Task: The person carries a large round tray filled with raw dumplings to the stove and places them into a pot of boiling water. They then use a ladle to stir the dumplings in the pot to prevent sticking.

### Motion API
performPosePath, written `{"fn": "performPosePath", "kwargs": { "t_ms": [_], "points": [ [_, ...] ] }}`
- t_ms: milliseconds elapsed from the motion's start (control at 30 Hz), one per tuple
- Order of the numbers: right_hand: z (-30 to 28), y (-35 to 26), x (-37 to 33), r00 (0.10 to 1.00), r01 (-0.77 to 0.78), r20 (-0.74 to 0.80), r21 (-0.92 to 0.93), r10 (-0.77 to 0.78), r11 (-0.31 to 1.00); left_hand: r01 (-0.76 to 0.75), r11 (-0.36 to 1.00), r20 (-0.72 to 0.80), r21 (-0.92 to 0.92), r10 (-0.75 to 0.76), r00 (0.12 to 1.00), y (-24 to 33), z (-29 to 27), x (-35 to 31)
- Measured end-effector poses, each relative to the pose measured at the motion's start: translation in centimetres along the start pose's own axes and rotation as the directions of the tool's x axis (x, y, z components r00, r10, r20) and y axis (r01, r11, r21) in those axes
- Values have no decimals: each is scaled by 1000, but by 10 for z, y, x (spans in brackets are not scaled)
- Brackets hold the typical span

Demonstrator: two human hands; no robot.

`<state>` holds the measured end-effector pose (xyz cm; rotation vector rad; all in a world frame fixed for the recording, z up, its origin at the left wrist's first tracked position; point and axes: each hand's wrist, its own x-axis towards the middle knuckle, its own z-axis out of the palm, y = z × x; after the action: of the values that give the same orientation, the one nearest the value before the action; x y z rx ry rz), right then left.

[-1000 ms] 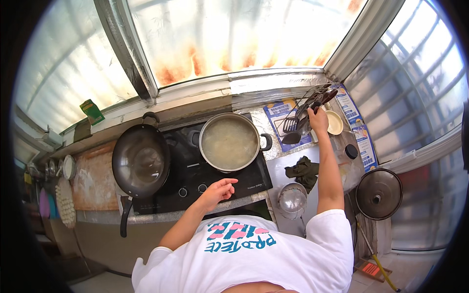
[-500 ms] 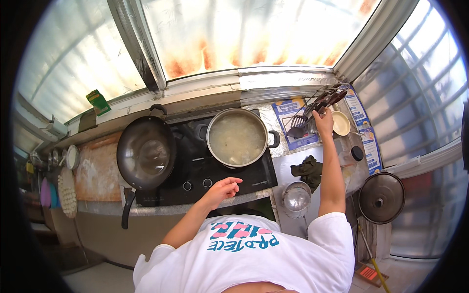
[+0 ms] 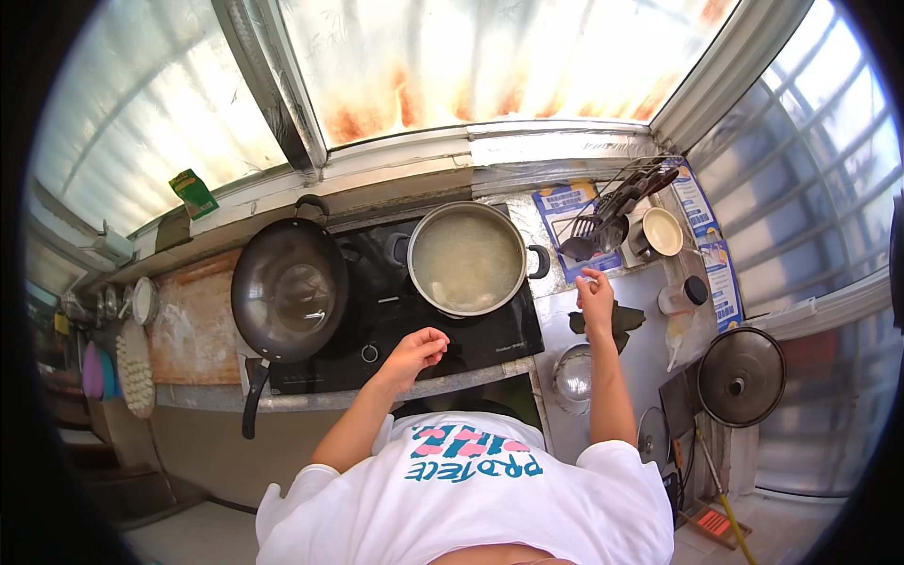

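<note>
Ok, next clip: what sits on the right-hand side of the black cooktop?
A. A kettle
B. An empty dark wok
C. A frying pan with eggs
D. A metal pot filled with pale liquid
D: the metal pot holds pale, cloudy liquid on the right side of the cooktop, while the dark wok sits on the left.

Strong daylight comes in through the frosted window panes [image 3: 471, 56] at the top; they are overexposed, almost white w/ rust-coloured stains. The worktop [image 3: 650, 282] is bright, esp. at its right edge, w/ glare on the metal surface. The wok [image 3: 287, 287] shows small bright reflections. Shadows are soft and short, under the pot [image 3: 468, 259] rim. Heavy fisheye distortion: window frames bend toward the rim, corners are black vignette. Centre is sharp; edges are softer, a bit smeared.
</note>
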<state>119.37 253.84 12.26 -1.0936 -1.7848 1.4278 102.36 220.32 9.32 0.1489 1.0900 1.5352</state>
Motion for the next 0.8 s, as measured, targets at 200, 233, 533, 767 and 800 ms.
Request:
{"fn": "performPosePath", "kwargs": {
  "t_ms": [200,233,533,767,800],
  "points": [
    [34,3,-61,960,-137,247,13,130,990,-6,1000,-9,17,6,1000,4,-8,-6],
    [38,2,-69,952,-159,268,21,148,987,-8,1000,-1,18,8,1000,4,-8,-7],
    [47,13,-114,946,-244,243,96,215,965,0,1000,-7,13,0,1000,2,-22,-20],
    [42,20,-127,960,-248,168,138,224,959,26,1000,-9,2,-26,1000,2,-34,-30],
    [41,22,-130,958,-254,173,144,228,957,28,1000,-11,8,-28,1000,1,-36,-31]
  ]
}}
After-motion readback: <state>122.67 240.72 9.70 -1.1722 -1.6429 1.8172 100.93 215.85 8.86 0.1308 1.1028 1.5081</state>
